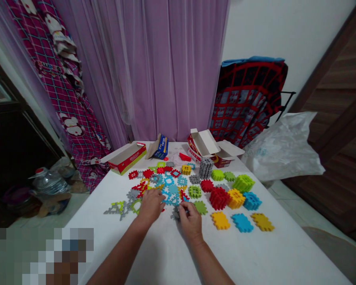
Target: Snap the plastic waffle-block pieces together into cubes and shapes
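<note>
My left hand (150, 204) reaches over a spread of flat notched building tiles, its fingers loosely extended and slightly apart near blue tiles (172, 190). A yellow-green ring-shaped tile (135, 206) and a grey triangular tile (109, 211) lie to its left. Closer to the table's front, my right hand (192, 221) has its fingers curled, thumb and fingertips on a dark grey building tile (175, 214). A green tile (200, 207) lies just beyond that hand. Red tiles (184, 195) lie between the two hands, further back.
Right of my hands stand red (218, 198), yellow (235, 199), blue (252, 201) and green (243, 183) tile stacks. A tall grey stack (206, 168) stands behind them. Opened cartons (127, 159) line the white table's (255, 257) back. A plastic bag (284, 148) hangs at the right edge.
</note>
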The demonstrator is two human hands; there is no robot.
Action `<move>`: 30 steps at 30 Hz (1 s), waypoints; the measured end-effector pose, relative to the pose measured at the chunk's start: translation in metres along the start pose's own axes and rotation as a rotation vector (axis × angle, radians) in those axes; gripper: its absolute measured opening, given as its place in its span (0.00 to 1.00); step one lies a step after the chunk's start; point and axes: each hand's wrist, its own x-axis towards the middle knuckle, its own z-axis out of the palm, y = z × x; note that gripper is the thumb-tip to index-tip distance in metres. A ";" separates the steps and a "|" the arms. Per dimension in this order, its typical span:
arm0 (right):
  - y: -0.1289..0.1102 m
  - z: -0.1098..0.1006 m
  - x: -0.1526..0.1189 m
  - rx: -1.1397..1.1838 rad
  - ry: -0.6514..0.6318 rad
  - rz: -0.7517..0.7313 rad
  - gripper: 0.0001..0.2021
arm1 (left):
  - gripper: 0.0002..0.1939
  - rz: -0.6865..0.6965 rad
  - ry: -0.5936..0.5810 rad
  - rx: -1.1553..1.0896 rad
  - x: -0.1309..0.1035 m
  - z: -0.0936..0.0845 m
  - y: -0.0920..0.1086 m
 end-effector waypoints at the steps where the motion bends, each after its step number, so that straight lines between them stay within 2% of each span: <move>1: 0.000 0.000 0.000 0.000 0.003 0.005 0.08 | 0.08 0.015 -0.021 -0.002 0.007 -0.001 0.002; 5: -0.003 -0.001 0.000 0.004 0.017 -0.001 0.08 | 0.01 0.065 -0.071 -0.040 0.022 -0.003 -0.002; 8: -0.002 -0.001 0.000 0.006 0.018 -0.008 0.08 | 0.02 0.078 -0.064 -0.101 0.018 -0.008 -0.008; 11: 0.001 0.001 0.000 0.024 0.016 0.011 0.08 | 0.09 0.038 -0.004 -0.187 0.006 -0.009 -0.007; 16: 0.002 -0.001 -0.002 0.093 0.016 0.074 0.14 | 0.20 -0.068 0.084 -0.357 -0.017 0.001 0.009; 18: -0.001 -0.005 -0.002 0.124 -0.025 0.052 0.15 | 0.19 -0.080 0.086 -0.431 -0.023 0.004 0.017; 22: -0.005 -0.010 -0.003 0.144 -0.096 0.045 0.10 | 0.17 -0.083 0.068 -0.616 -0.026 0.005 0.026; 25: -0.004 -0.007 -0.004 0.241 -0.062 0.172 0.10 | 0.17 -0.158 0.035 -0.767 -0.025 0.008 0.027; 30: -0.005 0.000 -0.003 0.566 0.036 0.509 0.20 | 0.23 -0.502 -0.075 -1.148 -0.031 0.020 0.034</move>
